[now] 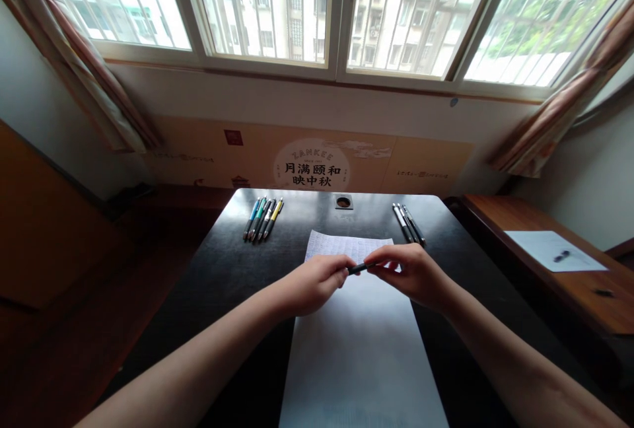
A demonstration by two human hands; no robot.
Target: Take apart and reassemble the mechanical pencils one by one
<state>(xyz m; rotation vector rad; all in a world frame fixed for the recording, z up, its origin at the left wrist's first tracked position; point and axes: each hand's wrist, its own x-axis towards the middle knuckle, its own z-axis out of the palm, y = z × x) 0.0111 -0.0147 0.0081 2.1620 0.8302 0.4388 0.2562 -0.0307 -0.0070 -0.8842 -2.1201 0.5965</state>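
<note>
1. Above the far half of the white sheet point(361, 349), both hands meet over the middle of the black table point(222, 269).
2. Left hand point(314, 283): fingers curled closed, fingertips pinching one end of a dark pen point(360, 268).
3. Right hand point(413, 273): thumb and fingers closed on the pen's other end, knuckles up.
4. Dark pen: held roughly level between the two hands, off the paper; only a short stretch shows between the fingertips.
5. White sheet: lies lengthwise towards the person, with faint print at its far edge.
6. Coloured pens point(263, 218): a row lying at the far left of the table, well apart from the hands.
7. Grey and black pens point(409, 223): a smaller row at the far right, near the right hand.
8. Square grommet point(343, 202): set in the table's far edge, between the two rows.
</note>
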